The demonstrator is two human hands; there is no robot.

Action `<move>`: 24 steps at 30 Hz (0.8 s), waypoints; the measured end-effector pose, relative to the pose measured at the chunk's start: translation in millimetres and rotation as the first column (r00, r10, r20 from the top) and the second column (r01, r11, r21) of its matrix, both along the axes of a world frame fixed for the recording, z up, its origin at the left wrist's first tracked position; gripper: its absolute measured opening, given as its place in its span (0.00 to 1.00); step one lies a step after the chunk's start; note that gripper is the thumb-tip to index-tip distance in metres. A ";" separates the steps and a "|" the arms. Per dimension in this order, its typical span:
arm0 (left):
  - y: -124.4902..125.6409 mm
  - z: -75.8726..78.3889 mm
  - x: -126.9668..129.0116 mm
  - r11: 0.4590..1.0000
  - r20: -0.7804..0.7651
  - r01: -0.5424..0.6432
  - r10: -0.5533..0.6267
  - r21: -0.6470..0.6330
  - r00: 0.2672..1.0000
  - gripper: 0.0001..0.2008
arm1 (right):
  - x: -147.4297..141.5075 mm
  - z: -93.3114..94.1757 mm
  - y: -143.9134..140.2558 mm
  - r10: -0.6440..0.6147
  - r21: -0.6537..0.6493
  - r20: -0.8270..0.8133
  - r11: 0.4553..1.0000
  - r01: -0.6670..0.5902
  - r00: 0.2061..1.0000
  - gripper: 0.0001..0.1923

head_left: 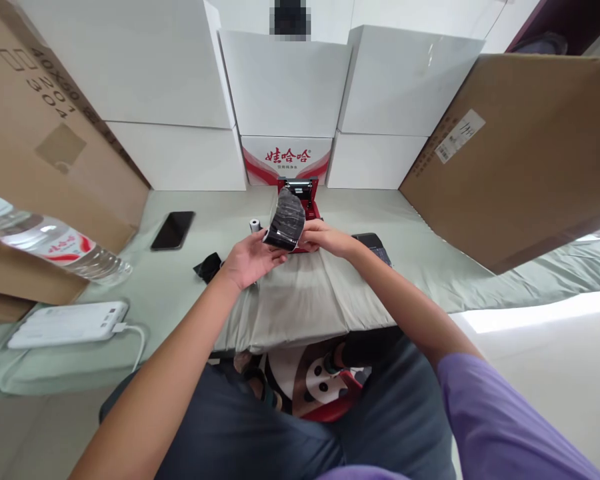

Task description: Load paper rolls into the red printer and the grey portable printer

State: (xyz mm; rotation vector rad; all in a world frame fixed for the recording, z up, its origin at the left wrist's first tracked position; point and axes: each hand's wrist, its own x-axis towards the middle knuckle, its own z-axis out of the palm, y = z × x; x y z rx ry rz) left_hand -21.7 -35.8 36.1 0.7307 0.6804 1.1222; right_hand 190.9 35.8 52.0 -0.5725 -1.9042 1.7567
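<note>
A curved, glossy black piece of plastic film (287, 220) with a pale edge stands up between my hands. My left hand (254, 257) grips its lower left corner, thumb on top and fingers underneath. At its lower right edge, the fingers of my right hand (324, 237) are curled together; what they pinch is hidden. Directly behind is a small red device (311, 208) with its dark lid (300, 188) raised, partly covered by the film and my right hand. A small white paper roll (255, 225) stands left of the film.
Crumpled black plastic (209, 267) lies left, and a dark flat item (373, 248) sits behind my right forearm. Farther left are a phone (173, 231), a water bottle (60, 243) and a white power bank (70, 325). White boxes (285, 83) and a cardboard carton (520, 153) border the cloth-covered surface.
</note>
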 end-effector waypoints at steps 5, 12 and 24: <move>1.7 -2.3 1.5 0.998 -0.030 -0.061 0.061 0.024 0.998 0.15 | -6.4 9.4 -2.9 0.024 0.124 0.077 0.992 -0.033 0.997 0.10; -0.5 -6.9 2.5 0.998 0.021 -0.045 0.044 0.034 0.999 0.22 | -0.2 16.9 14.5 -0.112 0.604 0.119 0.797 0.018 0.987 0.16; -5.8 -10.3 -1.3 0.982 0.075 -0.175 0.180 -0.066 0.981 0.21 | -10.7 27.0 96.5 -0.738 0.837 0.545 0.449 -0.314 0.398 0.16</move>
